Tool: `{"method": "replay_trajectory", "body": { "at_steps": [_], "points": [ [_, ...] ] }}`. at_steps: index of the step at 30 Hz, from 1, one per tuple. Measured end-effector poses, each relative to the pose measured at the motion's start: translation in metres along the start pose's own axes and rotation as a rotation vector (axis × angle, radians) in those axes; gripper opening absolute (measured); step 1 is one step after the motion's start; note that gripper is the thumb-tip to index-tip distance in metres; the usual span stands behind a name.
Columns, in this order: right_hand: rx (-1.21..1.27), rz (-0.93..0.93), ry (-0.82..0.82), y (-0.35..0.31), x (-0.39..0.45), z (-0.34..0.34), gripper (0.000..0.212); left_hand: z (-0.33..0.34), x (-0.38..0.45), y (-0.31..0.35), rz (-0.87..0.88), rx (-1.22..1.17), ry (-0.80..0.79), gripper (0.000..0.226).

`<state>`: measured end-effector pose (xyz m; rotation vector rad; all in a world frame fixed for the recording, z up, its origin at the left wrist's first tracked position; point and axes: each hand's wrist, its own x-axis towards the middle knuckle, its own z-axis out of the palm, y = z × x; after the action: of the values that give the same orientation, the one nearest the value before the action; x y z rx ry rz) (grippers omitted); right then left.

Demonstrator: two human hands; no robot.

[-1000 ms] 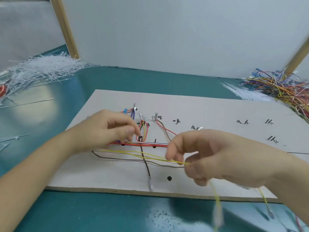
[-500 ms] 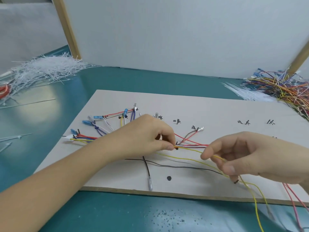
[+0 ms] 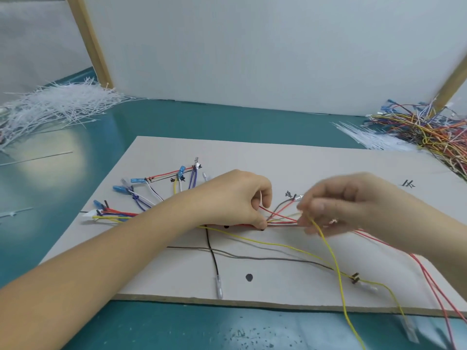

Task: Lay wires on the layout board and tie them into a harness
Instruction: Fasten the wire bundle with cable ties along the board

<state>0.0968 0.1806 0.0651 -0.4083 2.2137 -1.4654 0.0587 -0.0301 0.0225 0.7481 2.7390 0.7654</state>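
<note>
Head view: the layout board (image 3: 278, 157) lies flat on the teal counter (image 3: 177, 122), with the wires fanned across its left and centre. The left hand (image 3: 235, 198) is curled, thumb and fingers pinching the red-and-grey wire bundle (image 3: 280, 222) down against the board near its middle. The right hand (image 3: 353, 200), blurred by motion, is just beside it, fingers curled and pinching a yellow wire (image 3: 331, 253) that hangs off the near edge of the board. Judged step: wire laying is in hand, tying not yet begun at this point; the yellow wire appears to be being brought into the trunk run. The next move would call for drawing it taut alongside the pinned bundle without lifting the left pinch, or the laid branches may shift. A pile of white cable ties (image 3: 55, 107) lies far left and a loose stock of coloured wires (image 3: 424, 130) far right. Writing: black handwritten marks on the board (image 3: 408, 190), too small and smeared to read; no brands visible.
</note>
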Motion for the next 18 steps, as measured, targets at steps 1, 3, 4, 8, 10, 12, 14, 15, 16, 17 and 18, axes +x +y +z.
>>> {"method": "replay_trajectory", "body": {
  "at_steps": [1,3,4,8,10,12,14,15,16,17,18],
  "points": [
    [-0.026,-0.029,0.078,-0.001,0.01,-0.002,0.015,0.001,0.0,-0.001,-0.024,-0.023,0.011,0.032],
    [-0.138,-0.069,0.197,-0.004,0.037,-0.006,0.013,0.001,-0.001,-0.002,-0.057,-0.065,0.04,0.039],
    [-0.222,-0.075,0.231,-0.004,0.051,-0.008,0.013,0.001,0.0,-0.004,-0.07,-0.088,0.057,0.043],
    [-0.592,-0.024,0.202,0.0,0.096,-0.008,0.015,0.002,-0.003,-0.006,-0.103,-0.147,0.089,0.064],
    [-0.64,0.012,0.161,0.006,0.107,-0.005,0.017,0.003,-0.004,-0.006,-0.097,-0.275,0.106,0.067],
    [-0.629,0.02,0.151,0.009,0.112,-0.003,0.019,0.0,-0.002,-0.006,-0.073,-0.412,0.185,0.039],
    [-0.614,0.024,0.151,0.01,0.113,-0.003,0.019,-0.008,0.005,-0.009,-0.06,-0.404,0.24,0.019],
    [-0.609,0.026,0.153,0.01,0.114,-0.003,0.019,-0.01,0.008,-0.01,-0.062,-0.412,0.245,0.021],
    [-0.603,0.027,0.158,0.011,0.114,-0.003,0.019,-0.013,0.012,-0.011,-0.07,-0.44,0.238,0.023],
    [-0.595,0.027,0.162,0.011,0.114,-0.002,0.02,-0.014,0.016,-0.012,-0.083,-0.473,0.231,0.023],
    [-0.59,0.028,0.166,0.012,0.114,-0.002,0.02,-0.015,0.02,-0.013,-0.094,-0.489,0.229,0.024]
  ]
}}
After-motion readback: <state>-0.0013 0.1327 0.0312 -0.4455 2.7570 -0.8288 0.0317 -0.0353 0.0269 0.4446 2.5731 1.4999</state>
